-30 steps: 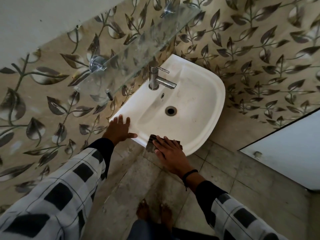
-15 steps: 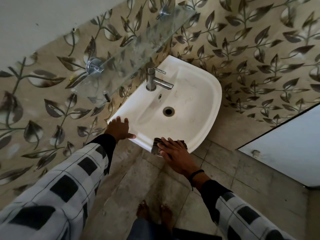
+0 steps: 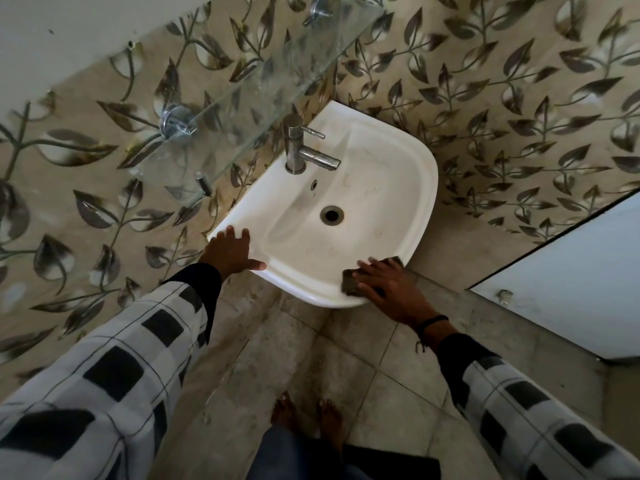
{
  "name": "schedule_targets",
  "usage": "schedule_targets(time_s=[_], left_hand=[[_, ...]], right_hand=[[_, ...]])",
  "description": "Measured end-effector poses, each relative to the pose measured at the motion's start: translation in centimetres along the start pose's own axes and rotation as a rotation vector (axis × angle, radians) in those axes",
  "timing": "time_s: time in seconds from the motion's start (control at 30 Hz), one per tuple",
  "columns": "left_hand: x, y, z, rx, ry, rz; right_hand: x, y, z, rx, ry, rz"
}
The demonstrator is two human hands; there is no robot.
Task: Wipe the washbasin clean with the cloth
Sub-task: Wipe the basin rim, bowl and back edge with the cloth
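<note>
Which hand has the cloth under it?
The right hand, pressing the dark cloth on the front rim of the washbasin; the left hand rests bare on its corner.

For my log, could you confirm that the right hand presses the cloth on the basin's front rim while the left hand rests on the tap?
Not quite: in the head view the left hand rests on the left rim of the basin, apart from the tap. The right hand does press the cloth on the front rim.
</note>
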State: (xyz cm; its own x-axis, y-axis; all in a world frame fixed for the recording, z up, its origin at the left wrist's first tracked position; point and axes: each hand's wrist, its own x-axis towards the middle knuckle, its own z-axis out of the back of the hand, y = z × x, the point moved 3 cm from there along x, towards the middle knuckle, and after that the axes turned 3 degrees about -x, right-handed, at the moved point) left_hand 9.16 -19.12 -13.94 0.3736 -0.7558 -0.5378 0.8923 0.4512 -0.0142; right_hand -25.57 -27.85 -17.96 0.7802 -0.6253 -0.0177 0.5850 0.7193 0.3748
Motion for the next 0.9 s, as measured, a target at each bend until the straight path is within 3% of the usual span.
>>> schedule_targets(time_s=[0.1,0.37,0.7,0.9], left_hand=[[0.1,-0.1,-0.2,-0.01,0.0,0.002],[0.2,-0.1,-0.3,-0.022,0.005,-0.004],[-0.1,-0.1,0.1,-0.001,-0.014,-0.003],[0.1,-0.1,0.2,0.003,-0.023,-0.009]], right_hand=[[0.0,-0.7,-0.1,-0.037,-0.06,-0.084],[-1.7,6.2,-4.2,0.001,-0.221,-0.243],[-0.7,11.9,-5.0,0.07,-0.313,-0.182],[-0.7,9.9,-2.9,-0.081,-0.268,-0.071]])
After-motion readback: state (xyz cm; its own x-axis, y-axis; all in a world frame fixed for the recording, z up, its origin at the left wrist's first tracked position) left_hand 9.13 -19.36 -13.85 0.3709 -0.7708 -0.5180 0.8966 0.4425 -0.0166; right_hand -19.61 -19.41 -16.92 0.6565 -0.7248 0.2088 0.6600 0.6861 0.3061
